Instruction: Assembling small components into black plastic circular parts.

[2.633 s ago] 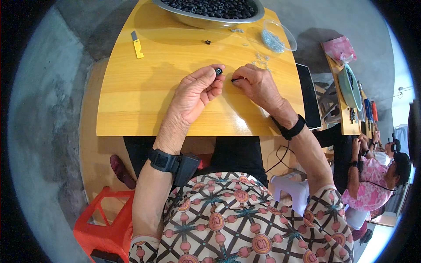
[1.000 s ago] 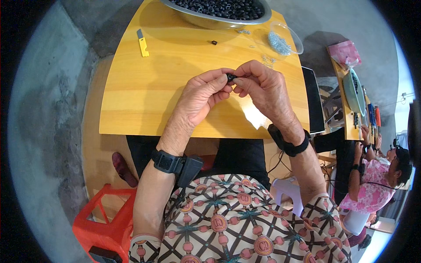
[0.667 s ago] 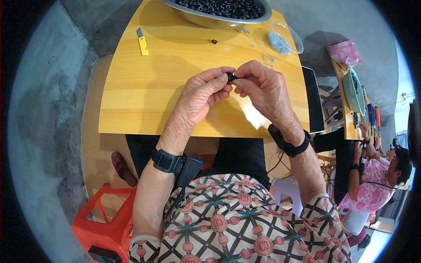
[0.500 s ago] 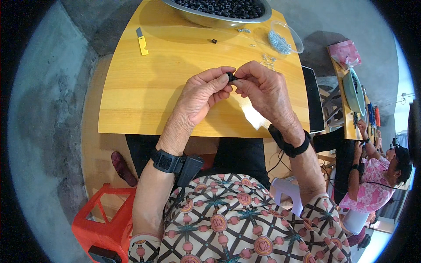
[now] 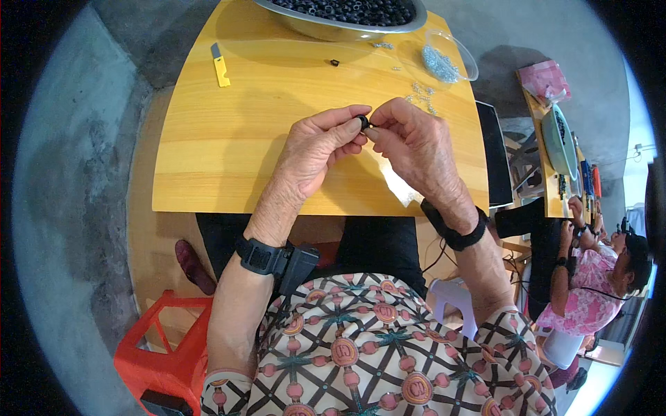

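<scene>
1. I note the part's location: one small black ring-shaped part (image 5: 363, 122) sits between the two hands, above the yellow wooden table (image 5: 229, 159).
2. Left hand (image 5: 313, 151): thumb and index finger are clamped on this part. Right hand (image 5: 421, 142): thumb and index fingertips are drawn together at its right side; I cannot tell whether they grip the part itself or a separate small piece.
3. I advise using the left hand as the fixture, pinching firmly without covering the part's face. Work with the right fingertips only, pressing straight along the part's axis; in my judgement, a tilted push could make it slip.
4. I would do this low over the table, so a dropped piece lands near the loose silvery metal pieces (image 5: 420, 93), well apart from the yellow-handled utility knife (image 5: 221, 72).
</scene>
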`<state>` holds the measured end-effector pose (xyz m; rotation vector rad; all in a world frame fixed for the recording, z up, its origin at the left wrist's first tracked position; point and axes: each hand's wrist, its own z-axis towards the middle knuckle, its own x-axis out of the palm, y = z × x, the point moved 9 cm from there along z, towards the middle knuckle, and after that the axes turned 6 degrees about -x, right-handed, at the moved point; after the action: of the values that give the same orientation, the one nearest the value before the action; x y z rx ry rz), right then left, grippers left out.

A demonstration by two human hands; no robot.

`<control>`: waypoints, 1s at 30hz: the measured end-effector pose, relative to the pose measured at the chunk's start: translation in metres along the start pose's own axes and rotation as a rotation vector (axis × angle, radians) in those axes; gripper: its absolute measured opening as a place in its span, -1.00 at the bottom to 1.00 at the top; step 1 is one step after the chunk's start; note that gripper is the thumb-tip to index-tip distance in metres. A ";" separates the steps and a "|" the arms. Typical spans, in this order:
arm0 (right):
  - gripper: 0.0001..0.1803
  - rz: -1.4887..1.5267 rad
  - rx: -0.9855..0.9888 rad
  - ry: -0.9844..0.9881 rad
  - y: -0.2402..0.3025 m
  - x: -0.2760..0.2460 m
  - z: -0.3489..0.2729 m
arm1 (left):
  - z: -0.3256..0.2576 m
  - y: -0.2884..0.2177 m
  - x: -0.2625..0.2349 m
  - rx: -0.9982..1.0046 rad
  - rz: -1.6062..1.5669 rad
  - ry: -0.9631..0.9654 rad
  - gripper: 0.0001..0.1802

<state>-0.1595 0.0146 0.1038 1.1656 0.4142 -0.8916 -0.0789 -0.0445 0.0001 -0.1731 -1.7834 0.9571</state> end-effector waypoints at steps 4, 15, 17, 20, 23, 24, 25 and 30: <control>-0.89 0.015 0.042 -0.007 -0.007 0.000 -0.004 | -0.002 -0.002 0.001 0.011 0.074 -0.034 -0.69; -0.80 0.215 0.072 -0.016 -0.014 0.002 -0.012 | -0.002 0.000 0.002 0.022 0.180 -0.061 -0.69; -0.78 0.186 0.057 -0.011 -0.014 0.001 -0.014 | -0.003 -0.003 0.006 0.058 0.196 -0.023 -0.70; -0.75 0.171 0.033 0.045 -0.013 0.003 -0.017 | -0.004 -0.003 0.007 0.068 0.236 -0.025 -0.68; -0.73 0.225 0.081 0.060 -0.014 0.003 -0.024 | -0.010 0.000 0.007 0.018 0.273 -0.047 -0.68; -0.73 0.227 0.083 0.060 -0.014 0.003 -0.026 | -0.013 0.000 0.008 0.016 0.274 -0.049 -0.68; -0.73 0.248 0.073 0.064 -0.013 0.004 -0.028 | -0.015 0.001 0.010 -0.004 0.241 -0.046 -0.69; -0.74 0.255 0.039 0.098 -0.003 0.007 -0.045 | -0.036 0.010 0.013 -0.069 0.198 -0.067 -0.70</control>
<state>-0.1511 0.0529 0.0802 1.2695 0.3196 -0.6256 -0.0575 -0.0120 0.0076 -0.3712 -1.8882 1.0519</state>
